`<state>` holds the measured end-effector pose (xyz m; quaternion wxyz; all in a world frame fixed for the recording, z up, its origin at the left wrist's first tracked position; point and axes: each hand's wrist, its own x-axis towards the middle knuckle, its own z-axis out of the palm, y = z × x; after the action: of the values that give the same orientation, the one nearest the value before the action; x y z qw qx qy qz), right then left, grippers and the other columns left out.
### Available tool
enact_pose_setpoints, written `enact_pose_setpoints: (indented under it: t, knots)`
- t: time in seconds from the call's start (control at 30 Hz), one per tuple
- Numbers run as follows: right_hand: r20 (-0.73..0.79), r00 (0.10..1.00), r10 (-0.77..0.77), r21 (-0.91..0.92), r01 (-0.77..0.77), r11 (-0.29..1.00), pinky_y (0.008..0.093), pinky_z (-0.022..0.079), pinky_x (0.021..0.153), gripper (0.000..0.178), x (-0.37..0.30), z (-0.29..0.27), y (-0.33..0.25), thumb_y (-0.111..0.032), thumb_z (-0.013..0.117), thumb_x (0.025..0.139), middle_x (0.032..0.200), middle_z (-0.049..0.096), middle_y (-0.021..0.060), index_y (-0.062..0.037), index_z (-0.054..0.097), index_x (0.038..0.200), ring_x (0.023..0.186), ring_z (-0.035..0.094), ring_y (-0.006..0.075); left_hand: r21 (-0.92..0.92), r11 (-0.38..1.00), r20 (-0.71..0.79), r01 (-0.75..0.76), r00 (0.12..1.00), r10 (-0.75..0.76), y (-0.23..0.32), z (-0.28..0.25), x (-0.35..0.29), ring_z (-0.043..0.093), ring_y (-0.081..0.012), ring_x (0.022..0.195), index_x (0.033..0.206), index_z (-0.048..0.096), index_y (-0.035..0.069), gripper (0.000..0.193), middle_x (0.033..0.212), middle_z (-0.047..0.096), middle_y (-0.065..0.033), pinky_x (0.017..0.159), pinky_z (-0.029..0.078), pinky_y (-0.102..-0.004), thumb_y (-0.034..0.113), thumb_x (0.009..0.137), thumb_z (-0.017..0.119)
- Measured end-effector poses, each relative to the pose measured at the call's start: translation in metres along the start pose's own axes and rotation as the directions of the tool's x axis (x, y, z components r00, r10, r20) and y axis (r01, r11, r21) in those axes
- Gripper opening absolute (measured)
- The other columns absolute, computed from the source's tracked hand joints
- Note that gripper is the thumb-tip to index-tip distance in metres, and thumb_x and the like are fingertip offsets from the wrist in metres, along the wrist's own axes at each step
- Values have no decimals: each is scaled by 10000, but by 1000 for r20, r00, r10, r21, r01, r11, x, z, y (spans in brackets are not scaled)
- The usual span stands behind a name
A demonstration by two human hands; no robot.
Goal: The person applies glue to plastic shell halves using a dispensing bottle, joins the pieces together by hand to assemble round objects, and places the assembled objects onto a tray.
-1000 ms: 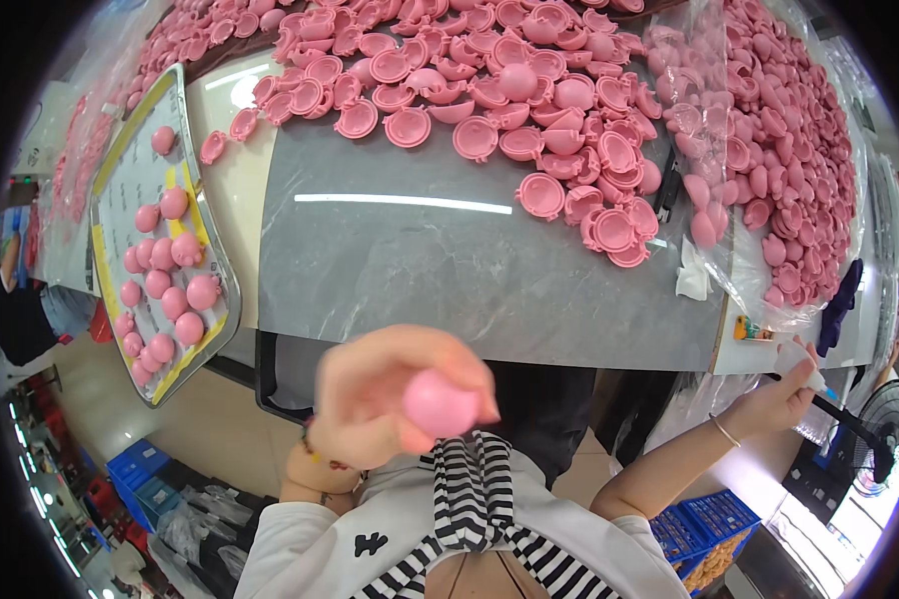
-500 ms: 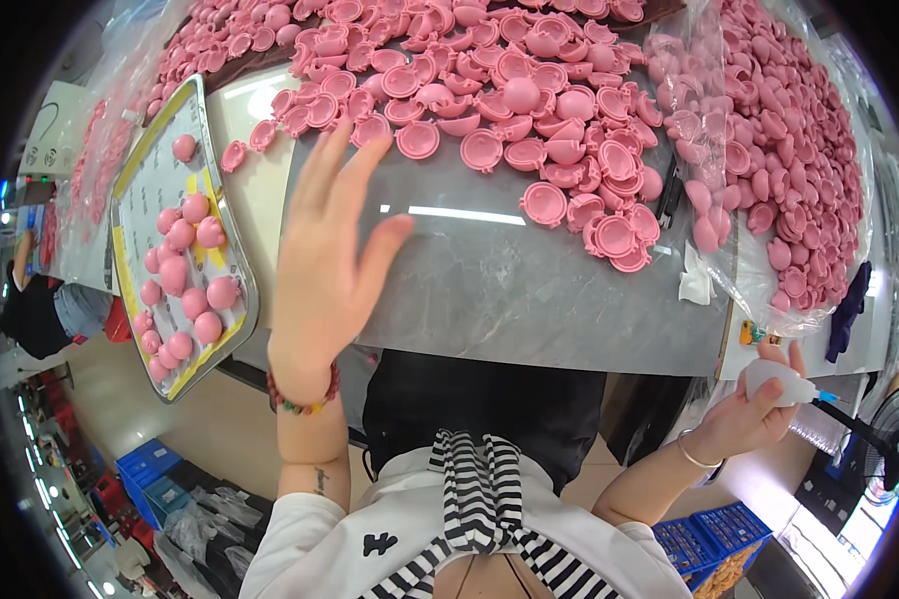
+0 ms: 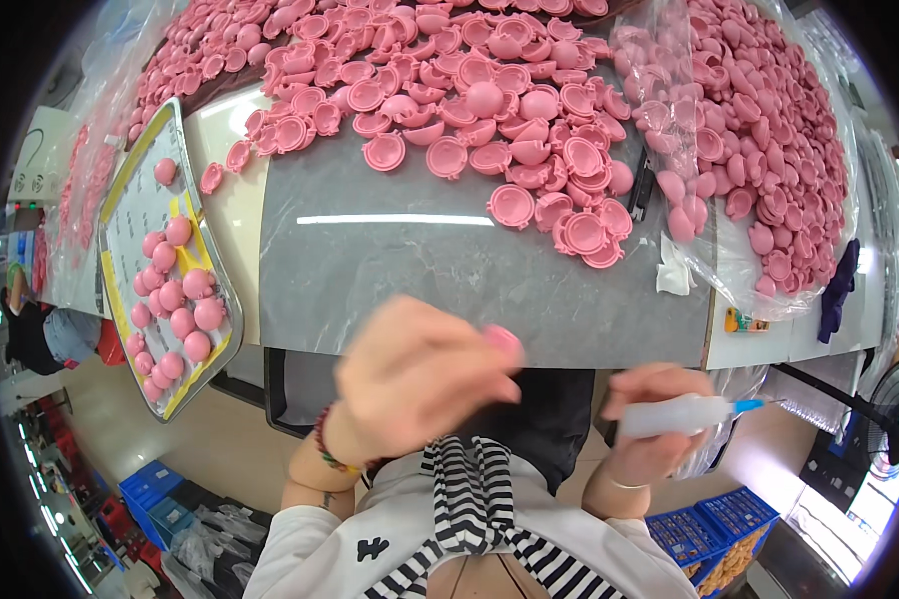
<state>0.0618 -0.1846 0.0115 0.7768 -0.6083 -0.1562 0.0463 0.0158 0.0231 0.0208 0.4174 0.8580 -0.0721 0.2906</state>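
Note:
My left hand (image 3: pixel 410 374), blurred by motion, is closed on a pink half shell (image 3: pixel 503 344) above the near edge of the grey table. Just part of that shell shows past the fingers. To the right, my right hand (image 3: pixel 654 459) grips a white squeeze bottle (image 3: pixel 674 415) lying sideways, its thin blue tip (image 3: pixel 747 405) pointing right. A wide heap of pink half shells (image 3: pixel 484 98), many with small tabs at the rim, spreads over the far part of the grey tabletop (image 3: pixel 390 265). Neither hand touches the heap.
On the left a metal tray (image 3: pixel 232 324) bears several closed pink balls (image 3: pixel 197 346). At the right stands a clear plastic bag of pink shells (image 3: pixel 769 150). Beside it lie a black tool (image 3: pixel 641 185) and a crumpled white tissue (image 3: pixel 675 268). A person (image 3: pixel 55 334) is far left.
My left hand has come back from the shells toward me, now with a half shell in its fingers. My right hand has brought the squeeze bottle leftward, nearer my body.

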Motion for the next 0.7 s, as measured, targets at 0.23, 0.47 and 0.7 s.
enact_pose_setpoints:
  t: [0.23, 0.47, 0.7]
  knots:
    - [173, 985, 11, 337, -70, 939, 339, 492, 690, 412, -4, 28, 16, -308, 562, 833, 923, 576, 216, 42, 430, 1006, 747, 598, 242, -692, 686, 135, 225, 974, -183, 11, 33, -12, 517, -139, 712, 767, 650, 26, 133, 1150, 457, -183, 620, 449, -242, 53, 653, 713]
    - [289, 955, 66, 268, -147, 952, 284, 480, 612, 435, 5, 25, 16, -325, 593, 805, 844, 605, 157, 66, 498, 970, 680, 579, 182, -772, -65, 611, 633, 709, -354, 10, 25, -17, 509, -188, 1038, 1203, 409, -45, 410, 1168, 500, -159, 881, 412, -315, 12, 820, 545]
    - [-56, 998, 33, 199, -21, 980, 233, 384, 460, 615, 14, 31, 7, -474, 583, 774, 628, 565, 108, -4, 370, 1108, 504, 501, 149, -875, -75, 481, 478, 840, -251, -4, 25, -28, 522, -201, 1029, 1199, 413, -49, 462, 1145, 512, -186, 846, 451, -302, -43, 767, 576]
